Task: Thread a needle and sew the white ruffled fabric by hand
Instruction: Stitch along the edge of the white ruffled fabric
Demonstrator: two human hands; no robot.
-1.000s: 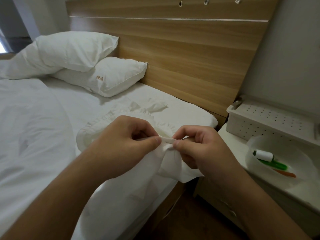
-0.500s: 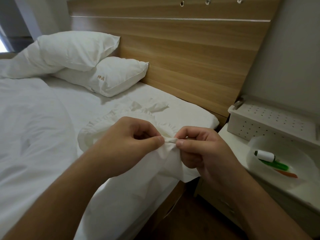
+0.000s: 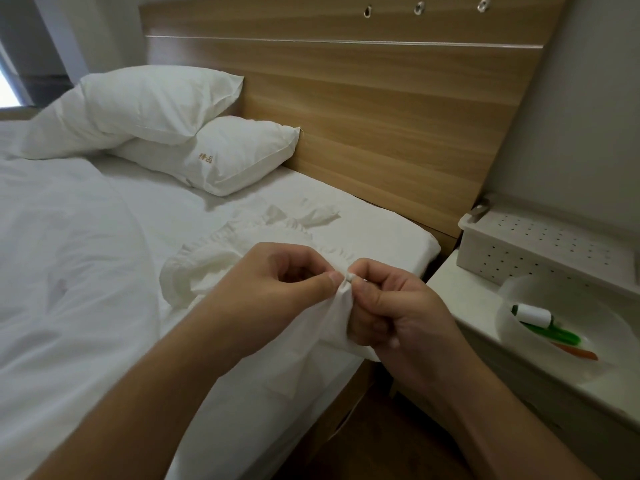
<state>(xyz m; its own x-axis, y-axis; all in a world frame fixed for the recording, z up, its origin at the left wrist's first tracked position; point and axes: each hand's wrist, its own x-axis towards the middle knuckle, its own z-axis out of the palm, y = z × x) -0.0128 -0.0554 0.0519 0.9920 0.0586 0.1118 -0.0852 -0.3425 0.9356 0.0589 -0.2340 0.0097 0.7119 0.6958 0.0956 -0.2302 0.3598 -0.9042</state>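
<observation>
Both hands meet over the bed edge: left hand (image 3: pixel 273 289) and right hand (image 3: pixel 391 313) pinch one fold of white fabric (image 3: pixel 242 251), fingertips nearly touching; no needle visible

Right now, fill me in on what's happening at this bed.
A person is working on a piece of white ruffled fabric that lies on the bed. The left hand and the right hand each pinch a bunched fold of it, fingertips almost meeting. No needle or thread can be made out in either grip. On the nightstand to the right, a clear bowl holds a white spool and green and orange items.
</observation>
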